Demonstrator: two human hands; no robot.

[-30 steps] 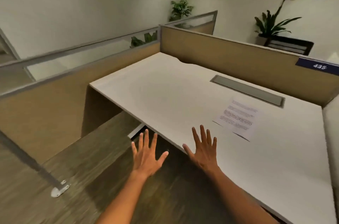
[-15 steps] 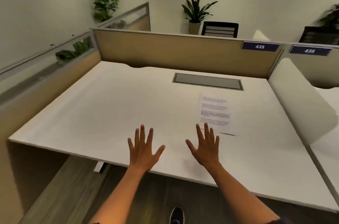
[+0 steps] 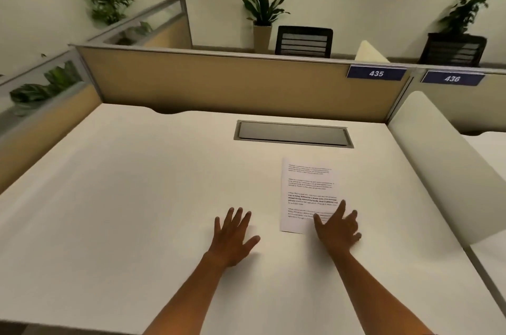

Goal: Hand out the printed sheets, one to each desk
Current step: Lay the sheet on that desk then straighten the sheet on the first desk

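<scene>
A printed sheet (image 3: 309, 189) with black text lies flat on the white desk (image 3: 137, 197), right of the middle. My right hand (image 3: 338, 227) is spread over the sheet's near right corner, fingers straight. My left hand (image 3: 234, 233) hovers flat over the bare desk just left of the sheet, fingers spread, holding nothing. Whether either palm touches the surface is not clear.
A grey cable hatch (image 3: 293, 134) sits in the desk behind the sheet. Tan partitions wall the back and left; blue labels 435 (image 3: 376, 73) and 436 (image 3: 452, 78) hang on them. A white curved divider (image 3: 443, 162) separates the neighbouring desk on the right. Chairs and plants stand beyond.
The view has swung round and closer to face the desk squarely. Both hands moved forward over the desk, and my right hand now covers the sheet's near corner.
</scene>
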